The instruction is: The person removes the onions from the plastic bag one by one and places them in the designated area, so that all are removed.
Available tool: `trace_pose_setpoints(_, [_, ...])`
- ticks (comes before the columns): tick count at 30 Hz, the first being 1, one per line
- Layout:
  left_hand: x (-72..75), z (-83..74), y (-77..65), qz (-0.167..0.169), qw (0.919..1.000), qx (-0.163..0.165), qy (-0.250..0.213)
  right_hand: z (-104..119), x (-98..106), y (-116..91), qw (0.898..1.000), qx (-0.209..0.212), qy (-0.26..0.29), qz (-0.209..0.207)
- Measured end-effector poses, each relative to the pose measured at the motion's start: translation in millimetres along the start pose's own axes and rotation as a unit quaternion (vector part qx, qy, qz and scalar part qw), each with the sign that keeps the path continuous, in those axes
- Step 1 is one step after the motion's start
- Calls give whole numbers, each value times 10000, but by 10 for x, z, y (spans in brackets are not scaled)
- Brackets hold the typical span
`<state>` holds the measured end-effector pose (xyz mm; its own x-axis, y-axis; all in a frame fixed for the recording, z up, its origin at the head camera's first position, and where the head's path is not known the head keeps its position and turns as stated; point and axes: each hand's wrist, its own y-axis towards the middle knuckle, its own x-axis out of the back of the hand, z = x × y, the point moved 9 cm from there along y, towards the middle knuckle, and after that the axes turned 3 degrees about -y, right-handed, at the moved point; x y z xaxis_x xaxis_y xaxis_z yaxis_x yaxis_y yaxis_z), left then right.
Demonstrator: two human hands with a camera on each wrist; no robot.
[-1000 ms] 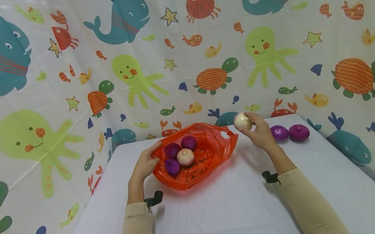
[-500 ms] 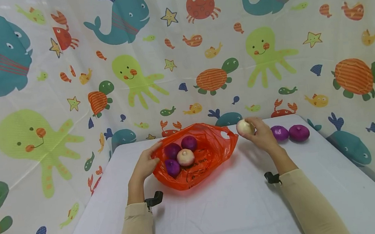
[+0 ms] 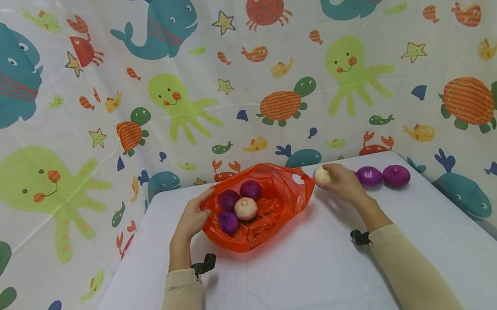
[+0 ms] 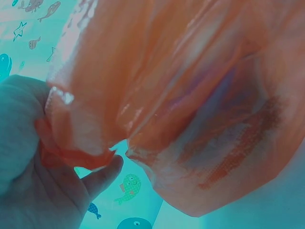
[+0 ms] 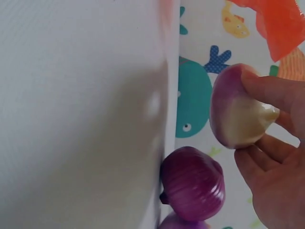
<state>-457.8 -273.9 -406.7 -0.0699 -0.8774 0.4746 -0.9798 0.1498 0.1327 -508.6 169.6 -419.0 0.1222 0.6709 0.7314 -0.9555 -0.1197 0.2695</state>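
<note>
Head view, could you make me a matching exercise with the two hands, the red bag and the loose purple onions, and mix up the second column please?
Column one
1. Left hand
2. Right hand
3. Red bag
4. Two loose purple onions

Column two
A. Contains three bagged purple onions and one pale bulb
B. On the white table, to the right of the right hand
C. Gripping the bag's left edge
D. Holding a purple-and-white bulb in its fingers

Right pairs: 1-C, 2-D, 3-A, 4-B
</note>
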Motion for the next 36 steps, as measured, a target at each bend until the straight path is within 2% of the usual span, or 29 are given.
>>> trace_pose_setpoints(8, [-5, 11, -1, -6, 10000, 28, 9, -63, -126, 2, 9992, -208, 70, 340])
trace_pose_setpoints(14, [3, 5, -3, 12, 10000, 29, -25, -63, -174, 12, 9991, -124, -42, 395])
trace_pose_setpoints(32, [9, 51, 2, -45, 9999, 150, -6, -60, -308, 1, 9931, -224, -735, 887])
trace_pose_setpoints(36, [13, 39, 6, -56, 9999, 137, 8, -64, -304, 5, 9932, -246, -802, 808])
